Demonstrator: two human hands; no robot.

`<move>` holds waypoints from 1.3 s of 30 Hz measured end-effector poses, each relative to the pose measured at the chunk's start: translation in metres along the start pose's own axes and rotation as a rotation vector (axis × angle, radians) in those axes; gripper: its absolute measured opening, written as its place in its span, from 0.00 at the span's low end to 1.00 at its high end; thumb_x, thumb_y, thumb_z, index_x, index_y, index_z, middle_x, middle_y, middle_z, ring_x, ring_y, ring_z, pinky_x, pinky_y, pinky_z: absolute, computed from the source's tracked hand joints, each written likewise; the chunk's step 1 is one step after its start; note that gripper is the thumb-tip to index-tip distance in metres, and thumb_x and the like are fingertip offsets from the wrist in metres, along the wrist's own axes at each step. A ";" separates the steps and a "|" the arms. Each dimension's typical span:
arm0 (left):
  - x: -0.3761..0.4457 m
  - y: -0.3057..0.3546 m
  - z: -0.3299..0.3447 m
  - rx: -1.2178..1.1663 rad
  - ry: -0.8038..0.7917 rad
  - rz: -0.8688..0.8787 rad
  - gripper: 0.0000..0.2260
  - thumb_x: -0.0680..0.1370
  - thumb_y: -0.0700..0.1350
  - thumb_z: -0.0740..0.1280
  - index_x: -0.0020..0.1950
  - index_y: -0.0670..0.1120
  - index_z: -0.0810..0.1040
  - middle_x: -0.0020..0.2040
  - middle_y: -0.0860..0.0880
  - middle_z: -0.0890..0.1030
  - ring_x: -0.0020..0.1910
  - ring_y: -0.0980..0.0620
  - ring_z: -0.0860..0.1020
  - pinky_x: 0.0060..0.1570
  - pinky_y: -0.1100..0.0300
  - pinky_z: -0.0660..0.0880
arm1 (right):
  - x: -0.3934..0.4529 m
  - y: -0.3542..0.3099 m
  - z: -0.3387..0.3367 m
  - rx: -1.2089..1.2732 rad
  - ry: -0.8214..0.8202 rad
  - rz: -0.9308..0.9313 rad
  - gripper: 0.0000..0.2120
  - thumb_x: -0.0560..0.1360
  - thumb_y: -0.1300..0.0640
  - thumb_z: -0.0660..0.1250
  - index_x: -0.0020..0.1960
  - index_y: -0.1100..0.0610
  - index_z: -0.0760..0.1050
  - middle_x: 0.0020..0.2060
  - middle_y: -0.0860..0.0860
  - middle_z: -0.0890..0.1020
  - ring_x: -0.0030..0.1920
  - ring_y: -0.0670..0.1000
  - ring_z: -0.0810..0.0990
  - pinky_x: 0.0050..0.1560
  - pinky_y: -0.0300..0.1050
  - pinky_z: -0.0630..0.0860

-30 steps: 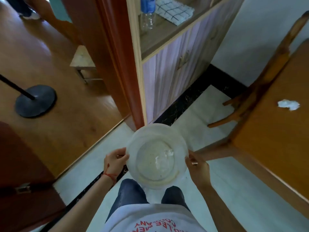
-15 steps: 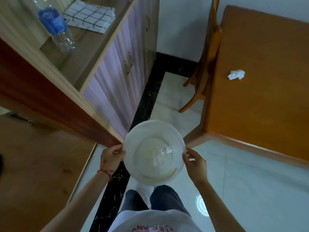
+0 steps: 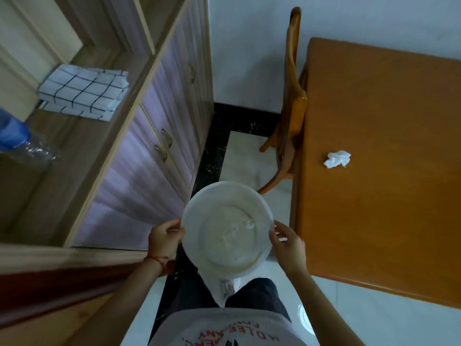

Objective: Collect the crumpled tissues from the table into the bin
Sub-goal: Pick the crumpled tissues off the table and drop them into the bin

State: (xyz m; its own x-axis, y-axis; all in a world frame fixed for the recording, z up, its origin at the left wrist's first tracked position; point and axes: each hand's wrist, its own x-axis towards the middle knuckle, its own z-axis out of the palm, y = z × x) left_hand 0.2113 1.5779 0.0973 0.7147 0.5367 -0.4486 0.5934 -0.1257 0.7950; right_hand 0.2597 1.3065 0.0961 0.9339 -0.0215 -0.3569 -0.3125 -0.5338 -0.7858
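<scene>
I hold a round white bin (image 3: pixel 199 211) in front of me, over the floor, seen from above. My left hand (image 3: pixel 164 237) grips its left rim and my right hand (image 3: pixel 289 245) grips its right rim. A small white scrap lies at the bin's bottom (image 3: pixel 245 224). One crumpled white tissue (image 3: pixel 337 159) lies on the orange wooden table (image 3: pixel 389 196), near the table's left edge, up and to the right of the bin.
A wooden chair (image 3: pixel 290 116) stands pushed against the table's left side. A cabinet (image 3: pixel 159 136) with handles runs along the left, with a folded checked cloth (image 3: pixel 83 92) and a plastic bottle (image 3: pixel 17 138) on its shelf. Pale tiled floor (image 3: pixel 361 315) lies below.
The view has swung right and moved closer to the table. The tissue and table now appear nearer, and the bin stays held in both hands.
</scene>
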 end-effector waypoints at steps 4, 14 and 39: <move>0.035 0.033 0.015 0.016 -0.045 0.010 0.10 0.71 0.33 0.66 0.50 0.41 0.81 0.30 0.57 0.79 0.35 0.53 0.75 0.36 0.63 0.76 | 0.031 -0.015 -0.004 0.010 0.049 0.005 0.13 0.74 0.58 0.65 0.59 0.56 0.76 0.38 0.42 0.78 0.41 0.42 0.77 0.39 0.33 0.72; 0.144 0.108 0.055 0.162 -0.309 0.110 0.13 0.71 0.32 0.66 0.55 0.39 0.79 0.40 0.48 0.81 0.45 0.46 0.78 0.45 0.57 0.74 | 0.077 -0.036 0.003 0.115 0.262 0.141 0.13 0.75 0.59 0.65 0.59 0.57 0.75 0.37 0.39 0.78 0.37 0.38 0.79 0.35 0.25 0.74; 0.247 0.174 0.134 0.356 -0.680 0.212 0.13 0.71 0.31 0.65 0.55 0.37 0.78 0.44 0.47 0.81 0.44 0.47 0.78 0.53 0.48 0.76 | 0.098 -0.068 0.031 0.249 0.559 0.428 0.10 0.76 0.58 0.62 0.56 0.55 0.77 0.36 0.38 0.77 0.37 0.42 0.78 0.44 0.48 0.80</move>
State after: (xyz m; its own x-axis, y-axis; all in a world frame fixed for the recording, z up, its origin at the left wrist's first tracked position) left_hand 0.5411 1.5763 0.0703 0.8269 -0.1415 -0.5443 0.4197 -0.4890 0.7647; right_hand 0.3670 1.3668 0.0996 0.6501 -0.6464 -0.3994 -0.6368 -0.1767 -0.7505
